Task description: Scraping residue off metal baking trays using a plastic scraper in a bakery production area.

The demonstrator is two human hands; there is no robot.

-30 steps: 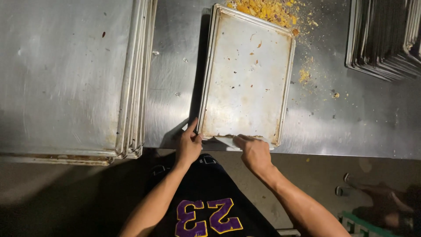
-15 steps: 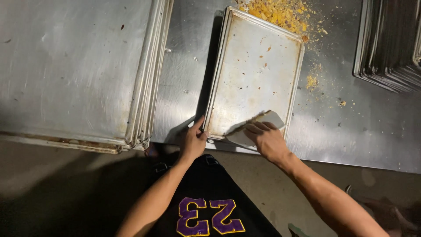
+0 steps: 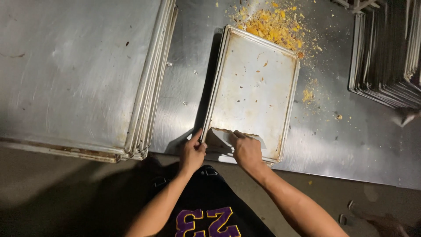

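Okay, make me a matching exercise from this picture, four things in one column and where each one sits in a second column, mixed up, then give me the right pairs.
Things:
1. flat metal scraper blade
2. heap of yellow-orange crumbs
3. stack of upside-down grey metal sheet trays
4. left hand

Places:
A. on the steel table past the far end of the single baking tray
B. gripping the single tray's near left corner
C. under the right hand, on the near end of the single tray
D. left side of the table

Pairs: 1-C, 2-A, 3-D, 4-B
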